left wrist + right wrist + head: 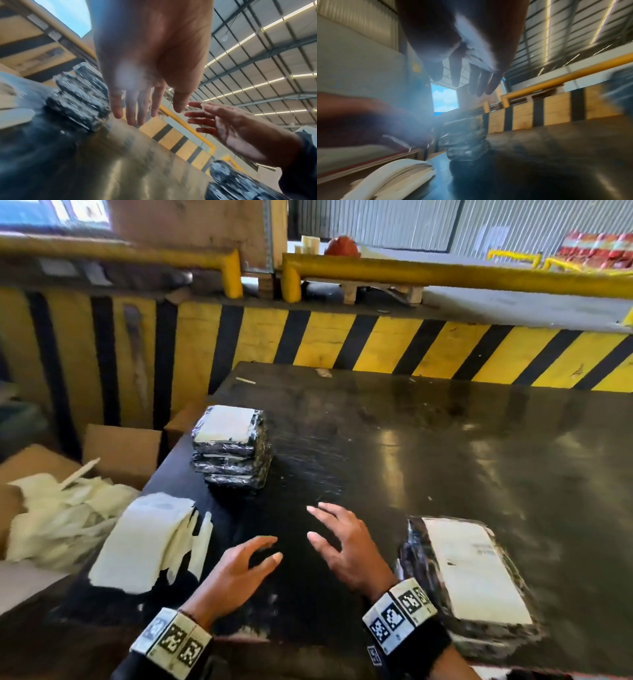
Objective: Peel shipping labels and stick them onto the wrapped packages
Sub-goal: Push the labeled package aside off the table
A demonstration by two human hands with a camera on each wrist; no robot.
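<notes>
**Both hands empty over the table; labels at left edge, packages mid-left and right**

Left to right, head view.

Cardboard box (113,453), off the table's left edge: holds loose white scraps, likely peeled backing. Not the working stock.

Label stack (147,546), at the table's left edge, partly overhanging it. Long axis runs from the near-left toward the far-right; the fanned, torn ends point to the right, toward my hands. Judgement: thin paper, light, floppy, easy to crease. I would take one by a loose corner at the fanned side and peel slowly.

Stack of wrapped packages (231,451), near the left edge, further back. Squarish; the top one shows a white face upward. Black film wrap looks glossy, so probably slippery; I would grip by the sides.

Left hand (239,571): fingers spread and loosely bent, holding nothing, above the table (428,460) near its front edge.

Right hand (346,542): fingers spread, released, holding nothing, just beside the left.

Labelled package (476,587), toward the near-right corner, flat, label up. Long axis runs near to far, leaning slightly left at the far end. Print too blurred to read.

Wrist views are motion-blurred; they add only that both palms are empty.
</notes>
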